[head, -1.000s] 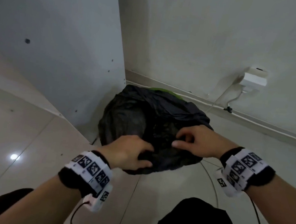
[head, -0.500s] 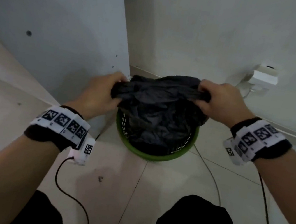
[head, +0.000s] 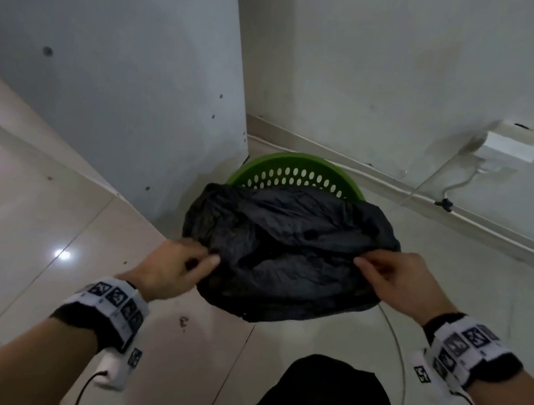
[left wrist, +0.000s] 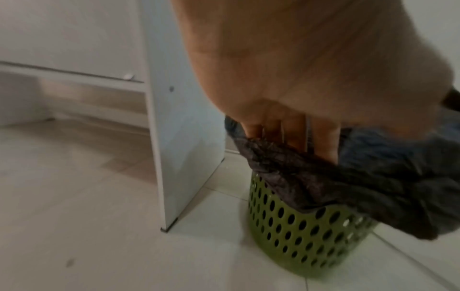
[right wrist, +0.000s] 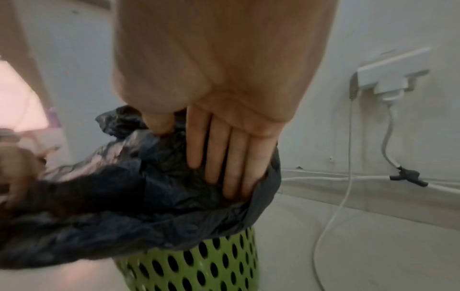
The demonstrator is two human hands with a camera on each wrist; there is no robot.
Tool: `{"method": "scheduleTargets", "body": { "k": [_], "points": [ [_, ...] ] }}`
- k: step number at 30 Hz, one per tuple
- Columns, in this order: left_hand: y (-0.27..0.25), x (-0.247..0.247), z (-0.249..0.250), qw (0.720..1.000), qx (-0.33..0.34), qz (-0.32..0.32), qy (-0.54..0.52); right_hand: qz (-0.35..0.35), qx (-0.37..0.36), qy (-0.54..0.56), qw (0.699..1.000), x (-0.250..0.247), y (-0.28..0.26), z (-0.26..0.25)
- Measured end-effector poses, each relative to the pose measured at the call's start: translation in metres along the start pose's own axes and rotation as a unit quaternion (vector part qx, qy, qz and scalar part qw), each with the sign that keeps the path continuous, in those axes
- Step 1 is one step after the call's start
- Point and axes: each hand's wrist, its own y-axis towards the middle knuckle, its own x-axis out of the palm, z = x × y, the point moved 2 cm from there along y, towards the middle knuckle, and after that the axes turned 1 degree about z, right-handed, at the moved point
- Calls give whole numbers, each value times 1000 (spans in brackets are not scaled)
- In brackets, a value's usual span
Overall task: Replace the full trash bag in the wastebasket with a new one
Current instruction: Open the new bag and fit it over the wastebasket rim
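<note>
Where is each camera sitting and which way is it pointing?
Head: worn high, looks down at the black plastic trash bag over the green perforated wastebasket; both forearms and hands show.
Left wrist: looks along the left hand gripping the bag's edge.
Right wrist: looks along the right hand, thumb and fingers on the bag.
All views share bag and wastebasket.

Your light's dim and flat; ceiling-lamp glare on floor tiles (head: 62, 254); wrist views motion-blurred; head edges bowed.
</note>
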Motion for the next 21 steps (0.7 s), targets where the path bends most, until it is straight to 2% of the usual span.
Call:
{"method": "scheduleTargets", "body": {
  "k": [1, 2, 3, 6, 8, 10, 14, 17, 19, 21],
  "points": [
    [9, -7, 2, 998, -31, 47, -8, 61, -23, -14, 998, -3, 6, -1],
    [21, -12, 6, 996, -55, 67, 0, 96, -42, -34, 994, -4, 12, -1],
    [34, -16, 10, 995, -63, 69, 19, 104, -55, -58, 991, -4, 20, 0],
    [76, -15, 17, 995, -55, -9, 87, 28, -42, -114, 992, 3, 43, 6],
    [100, -12, 14, 984, -85, -81, 132, -28, -11, -119, 992, 4, 59, 9],
    [118, -12, 11, 976, -101, -120, 150, -61, 15, -127, 990, 0, 75, 10],
    [153, -16, 5, 969, -112, -118, 184, -76, 44, -173, 981, -7, 112, 20],
    [180, -19, -13, 981, -117, -117, 103, -149, 74, -179, 970, -1, 138, 27],
    [197, -21, -25, 980, -132, -136, 62, -201, 115, -132, 964, 2, 151, 29],
    [212, -20, -32, 975, -149, -159, 34, -207, 168, -46, 963, 3, 161, 30]
  ]
}}
